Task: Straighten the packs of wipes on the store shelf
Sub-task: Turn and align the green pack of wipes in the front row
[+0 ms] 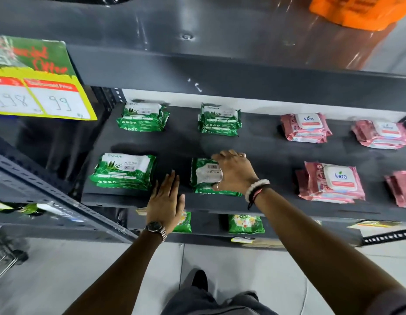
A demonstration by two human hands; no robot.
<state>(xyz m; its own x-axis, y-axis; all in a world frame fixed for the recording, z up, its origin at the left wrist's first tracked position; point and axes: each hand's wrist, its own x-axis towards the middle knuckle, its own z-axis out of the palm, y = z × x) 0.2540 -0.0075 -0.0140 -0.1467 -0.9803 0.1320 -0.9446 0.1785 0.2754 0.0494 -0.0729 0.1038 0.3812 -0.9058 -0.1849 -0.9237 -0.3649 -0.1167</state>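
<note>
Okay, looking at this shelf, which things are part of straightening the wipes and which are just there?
Job: green packs, green pack under the right hand, pink packs, left hand, shelf.
Just there: price sign, orange bag, packets below.

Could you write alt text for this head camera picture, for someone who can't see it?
A person's right hand rests on a green pack of wipes at the front of a dark store shelf, the left hand open beside it. More green packs lie left, pink packs right.
</note>
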